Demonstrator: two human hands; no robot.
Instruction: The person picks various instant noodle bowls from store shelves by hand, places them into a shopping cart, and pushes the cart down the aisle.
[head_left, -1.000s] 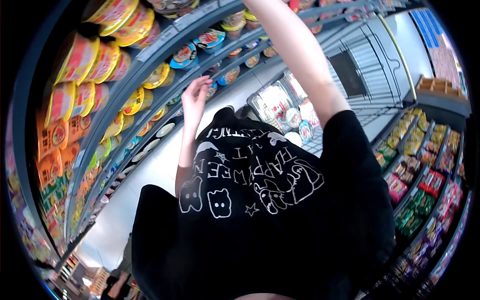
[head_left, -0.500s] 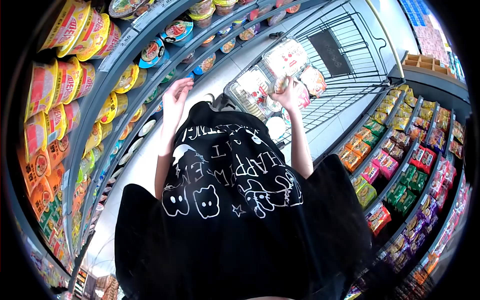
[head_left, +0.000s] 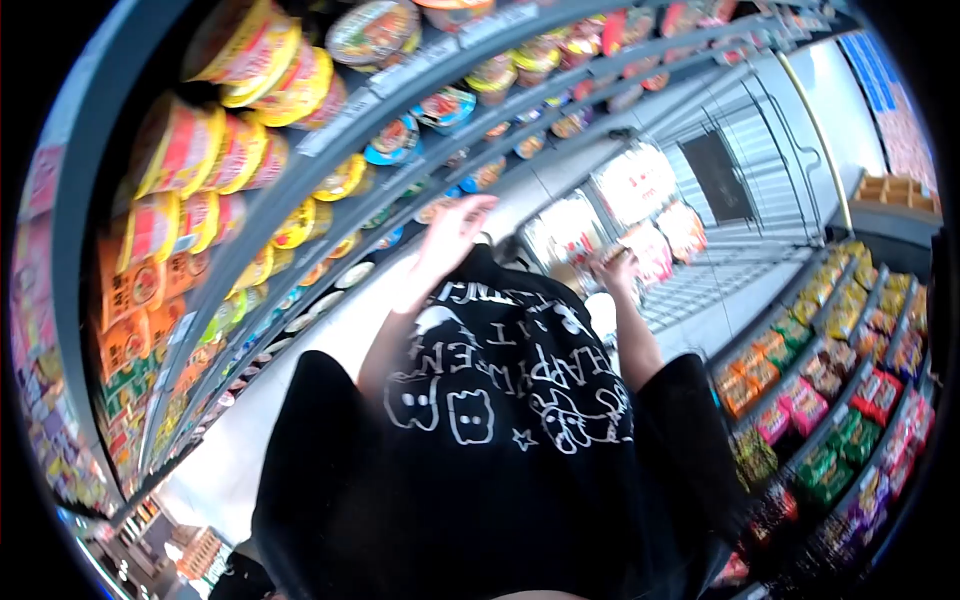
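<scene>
Right hand (head_left: 617,268), 1 o'clock from the body: fingers curled, but blur hides any grip. Left hand (head_left: 452,238) at 12, nothing visible in it, fingers loosely together, maybe for balance. Farther, 1 o'clock, white pack (head_left: 636,182) lies in the cart (head_left: 716,178), probably for stability.

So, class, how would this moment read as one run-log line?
left hand: open, near shelf | right hand: at cart, grip unclear | packages: in cart
</scene>
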